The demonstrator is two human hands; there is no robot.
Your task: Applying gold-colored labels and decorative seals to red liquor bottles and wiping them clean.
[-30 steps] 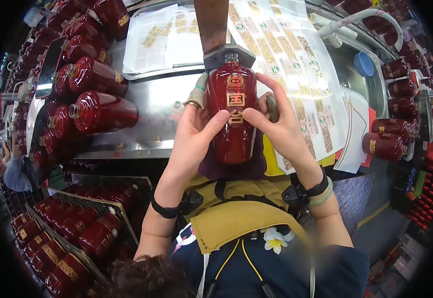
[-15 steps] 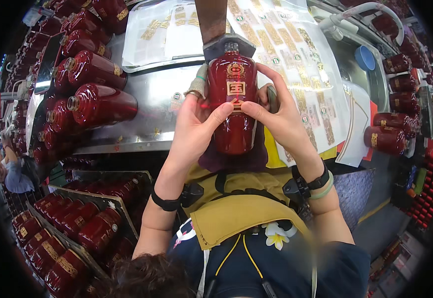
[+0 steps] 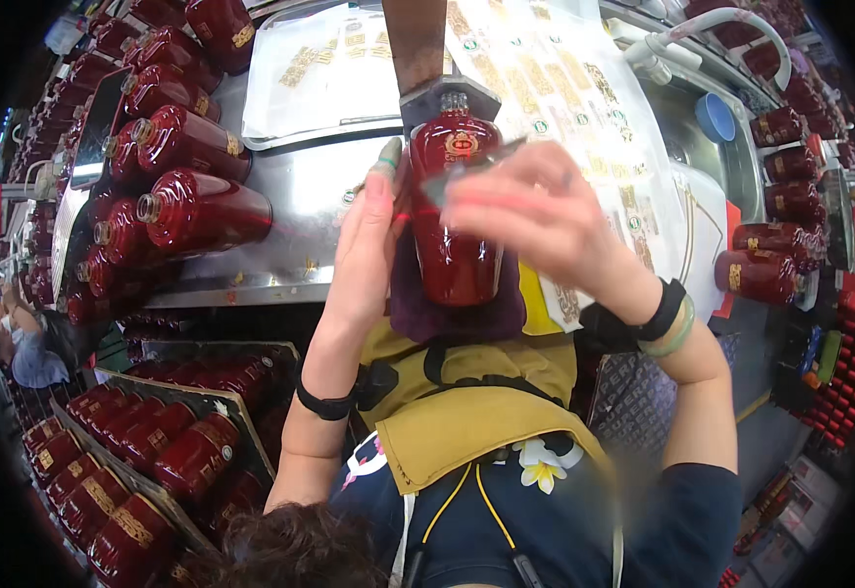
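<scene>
A glossy dark red bottle (image 3: pixel 459 260) with a clear threaded neck lies in front of me, its neck pointing away. It rests on a dark purple cloth pad (image 3: pixel 413 316), and its neck meets a grey metal holder (image 3: pixel 476 88). My left hand (image 3: pixel 364 240) lies along the bottle's left side, fingers stretched forward, with a greyish-green cover on a fingertip. Over the bottle's upper front, my right hand (image 3: pixel 535 211) is smeared by motion. It grips a dark flat piece (image 3: pixel 457 181), whose exact kind is too blurred to tell. The gold marks below the emblem are hidden behind this hand.
Sheets of gold decals (image 3: pixel 584 118) cover the table at right; a white tray (image 3: pixel 324 127) holds more. Red bottles (image 3: pixel 192 211) crowd the left, with crates of them (image 3: pixel 153 431) below. A blue bowl (image 3: pixel 715 116) sits in a metal sink. Someone works far left.
Both thumbs have left the gold marks on the bottle's front. My right hand has swung up and across with the dark flat piece; my left hand has straightened along the bottle's side.
</scene>
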